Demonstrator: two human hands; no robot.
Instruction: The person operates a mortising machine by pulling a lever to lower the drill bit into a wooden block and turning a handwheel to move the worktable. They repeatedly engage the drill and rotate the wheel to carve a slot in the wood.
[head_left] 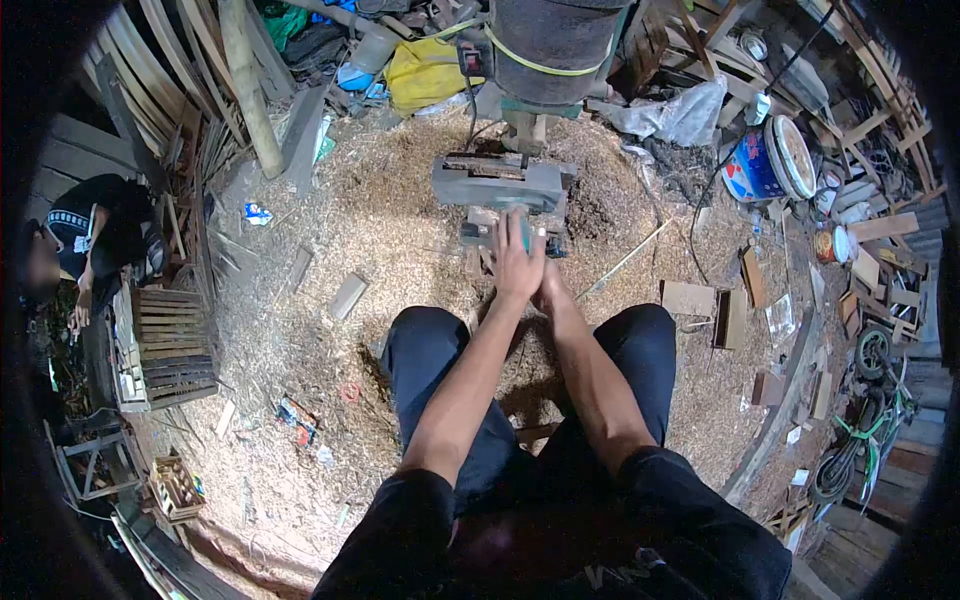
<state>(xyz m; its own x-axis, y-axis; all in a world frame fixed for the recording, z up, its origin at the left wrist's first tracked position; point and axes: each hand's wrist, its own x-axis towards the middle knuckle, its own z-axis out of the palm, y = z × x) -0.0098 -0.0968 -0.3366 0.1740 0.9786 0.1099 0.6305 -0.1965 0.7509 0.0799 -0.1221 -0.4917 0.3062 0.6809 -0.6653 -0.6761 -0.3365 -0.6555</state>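
Both hands are stretched forward together, close to a grey machine [500,185] that stands on the shavings-covered floor. My left hand [515,265] reaches furthest, its fingers pointing at the machine's near side and closed about a small greenish piece [525,232]. Beside it, touching, my right hand [551,287] is bent inward; most of its fingers are hidden, and what they grip cannot be made out. Under the fingers lies the machine's lower near part [478,232], partly covered by the hands.
A dark drum [550,50] with a switch box [472,60] stands behind the machine. Paint buckets [755,165] and wood offcuts [687,298] lie to the right. A wooden block [349,296] and a slatted crate [175,335] are leftward. Another person [105,235] sits at far left.
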